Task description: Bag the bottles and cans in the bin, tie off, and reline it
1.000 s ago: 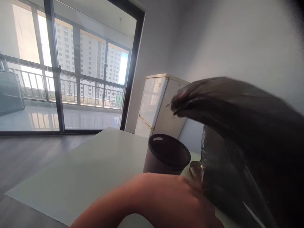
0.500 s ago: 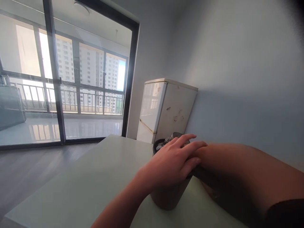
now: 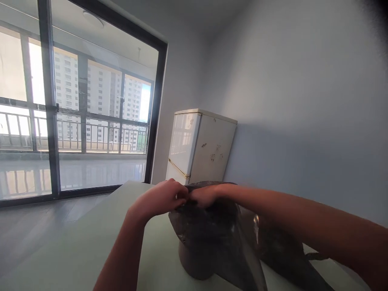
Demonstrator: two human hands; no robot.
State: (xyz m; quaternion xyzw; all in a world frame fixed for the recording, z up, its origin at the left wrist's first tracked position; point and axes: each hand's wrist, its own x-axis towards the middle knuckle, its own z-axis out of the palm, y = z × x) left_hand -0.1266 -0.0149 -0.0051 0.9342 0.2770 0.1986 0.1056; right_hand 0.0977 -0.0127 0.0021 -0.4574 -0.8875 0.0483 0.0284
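A dark round bin [image 3: 195,260] stands on the pale green table, its lower part showing. A thin black plastic bag [image 3: 209,234] drapes over its rim and outer wall, with loose folds spreading to the right across the table. My left hand [image 3: 166,197] is at the left side of the rim, fingers curled in a pinch on the bag's edge. At the top of the bin my right hand [image 3: 206,196] is closed against the bag, its fingers partly hidden by the plastic and shadow.
The pale green table [image 3: 121,226] reaches away to the left. Behind it stands a white refrigerator [image 3: 212,149] with flower marks, beside a plain wall [image 3: 297,133]. On the left, a dark-framed sliding glass door [image 3: 100,121] faces a balcony with railings.
The bag now spreads over the outside of the bin. My left hand has moved left to the rim and closed. My right hand, hidden before, shows at the top. The view has shifted right.
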